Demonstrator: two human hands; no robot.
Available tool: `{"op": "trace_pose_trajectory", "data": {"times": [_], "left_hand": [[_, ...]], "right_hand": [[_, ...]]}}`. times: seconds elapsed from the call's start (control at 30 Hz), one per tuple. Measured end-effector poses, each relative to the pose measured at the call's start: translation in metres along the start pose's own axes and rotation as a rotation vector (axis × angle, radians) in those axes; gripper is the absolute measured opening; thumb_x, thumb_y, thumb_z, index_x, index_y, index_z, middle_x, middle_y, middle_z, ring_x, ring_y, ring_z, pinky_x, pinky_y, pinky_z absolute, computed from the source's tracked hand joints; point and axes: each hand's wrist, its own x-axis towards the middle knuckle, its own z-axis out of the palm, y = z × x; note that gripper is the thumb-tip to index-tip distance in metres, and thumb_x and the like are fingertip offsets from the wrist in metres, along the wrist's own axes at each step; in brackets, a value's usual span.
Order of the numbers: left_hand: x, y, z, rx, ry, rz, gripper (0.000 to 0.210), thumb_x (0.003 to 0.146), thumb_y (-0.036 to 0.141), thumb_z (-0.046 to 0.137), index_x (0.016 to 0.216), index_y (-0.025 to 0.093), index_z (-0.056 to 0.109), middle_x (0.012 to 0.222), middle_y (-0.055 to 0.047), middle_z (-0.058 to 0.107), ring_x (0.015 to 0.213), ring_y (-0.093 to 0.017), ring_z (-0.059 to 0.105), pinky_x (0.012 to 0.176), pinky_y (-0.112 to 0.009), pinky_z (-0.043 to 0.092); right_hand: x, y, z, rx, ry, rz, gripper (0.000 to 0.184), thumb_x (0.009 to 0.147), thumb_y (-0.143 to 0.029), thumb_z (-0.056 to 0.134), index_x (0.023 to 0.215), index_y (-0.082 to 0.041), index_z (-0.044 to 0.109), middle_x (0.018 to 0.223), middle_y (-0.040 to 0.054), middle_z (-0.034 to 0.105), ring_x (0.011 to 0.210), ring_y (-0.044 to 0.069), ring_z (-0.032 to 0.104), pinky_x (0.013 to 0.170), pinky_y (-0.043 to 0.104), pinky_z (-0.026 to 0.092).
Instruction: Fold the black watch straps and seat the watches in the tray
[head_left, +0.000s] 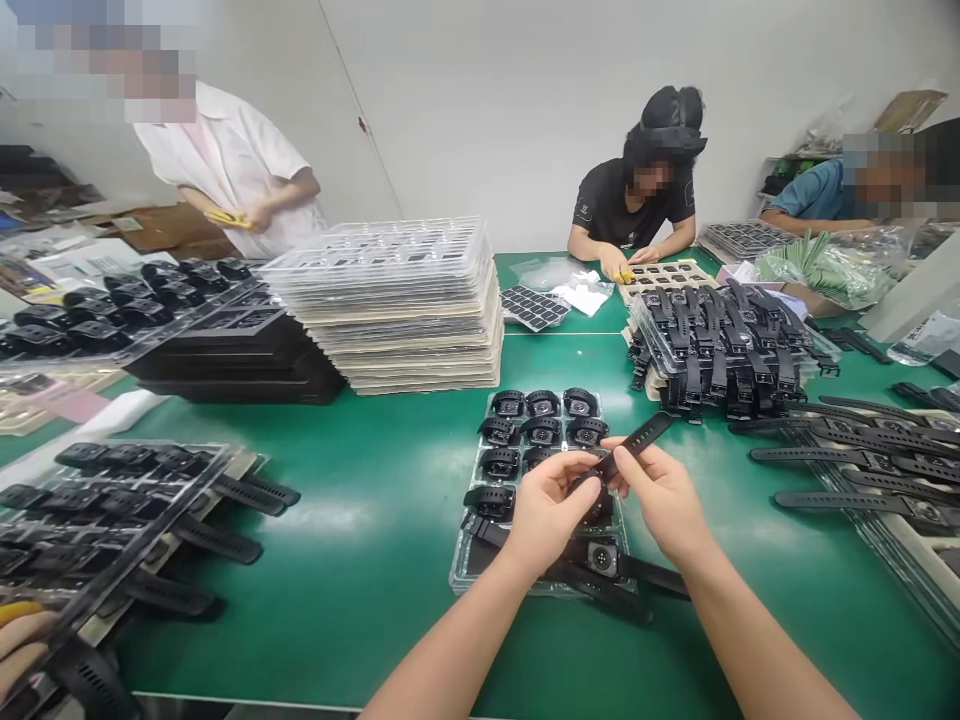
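Both hands (600,495) pinch watch strap (636,443)

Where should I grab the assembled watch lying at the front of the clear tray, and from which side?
Probably by the strap, not the face. The assembled watch lies flat across the near end of the clear tray, its strap running out past the tray's right edge onto the green table. Come from the right and pinch that free strap end by its edges; the left hand blocks the other side.

Watch assembly workshop, green workbench (360,520), stacked clear trays (390,300), piles of black watches (720,340), seated co-workers (637,200)
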Motion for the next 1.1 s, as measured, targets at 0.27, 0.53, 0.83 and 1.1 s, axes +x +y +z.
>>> {"op": "trace_pose_trajectory", "data": {"times": [0.27,0.53,0.83,1.1], "left_hand": [[0.002,0.0,0.0,-0.015,0.069,-0.083,0.019,0.069,0.027,0.085,0.081,0.016,0.076,0.075,-0.003,0.073,0.069,-0.015,0.063,0.067,-0.028,0.052],[0.005,-0.001,-0.002,-0.153,0.066,-0.142,0.023,0.065,0.025,0.088,0.079,0.015,0.072,0.07,0.0,0.07,0.064,-0.012,0.061,0.065,-0.026,0.049],[0.016,-0.009,-0.012,-0.466,-0.105,-0.339,0.024,0.064,0.021,0.087,0.081,0.012,0.072,0.073,-0.001,0.066,0.057,-0.007,0.053,0.058,-0.022,0.038],[0.013,-0.009,-0.017,-0.527,-0.211,-0.337,0.03,0.067,0.024,0.087,0.09,0.015,0.069,0.076,-0.001,0.066,0.06,-0.008,0.053,0.058,-0.021,0.037]], "right_hand": [[-0.005,-0.006,0.007,0.022,0.095,-0.013,0.034,0.083,-0.052,0.075,0.093,-0.02,0.075,0.078,0.004,0.07,0.068,0.02,0.064,0.063,0.032,0.055],[-0.003,-0.002,0.002,0.023,0.021,0.011,0.035,0.09,-0.052,0.07,0.099,-0.019,0.074,0.075,0.0043,0.07,0.065,0.019,0.064,0.059,0.029,0.051],[-0.004,-0.009,-0.001,0.001,-0.081,-0.046,0.04,0.095,-0.055,0.06,0.1,-0.019,0.077,0.084,0.0084,0.075,0.068,0.019,0.065,0.061,0.032,0.053],[-0.011,-0.014,0.0,0.11,-0.145,-0.063,0.041,0.101,-0.055,0.054,0.107,-0.02,0.075,0.092,0.0095,0.079,0.067,0.018,0.066,0.061,0.032,0.054]]}}
